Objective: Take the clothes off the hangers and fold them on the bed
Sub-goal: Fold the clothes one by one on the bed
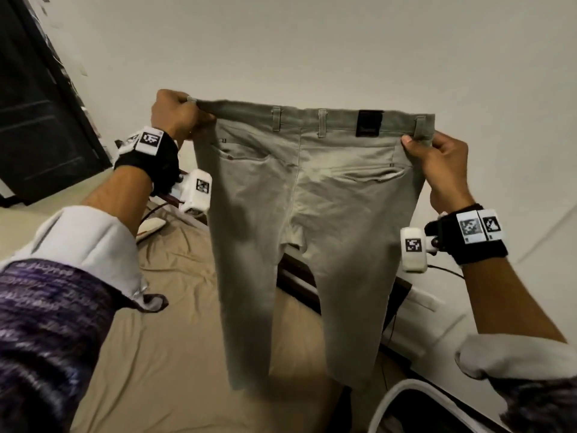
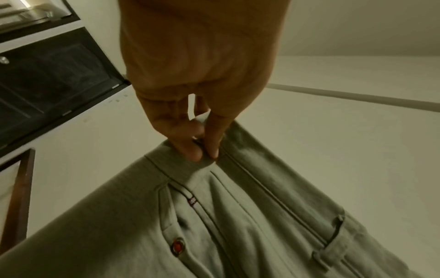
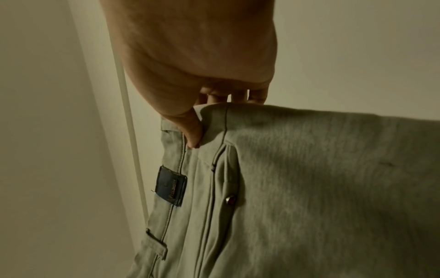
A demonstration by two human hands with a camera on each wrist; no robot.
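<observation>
Both sleeves frame the trousers (image 1: 309, 195); left hand (image 1: 175, 115) at ten o'clock and right hand (image 1: 437, 164) at three pinch the waistband taut, probably spreading them for folding over the bed (image 1: 175, 323).

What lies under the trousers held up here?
Under the trousers, which the left hand and right hand hold up, lies the bed; the part behind the legs is hidden.

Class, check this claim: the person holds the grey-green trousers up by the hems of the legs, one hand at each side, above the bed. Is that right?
Not quite. The trousers are held by the waistband, not the hems; the head view shows the left hand and right hand pinching its two ends, legs hanging down over the bed.
</observation>
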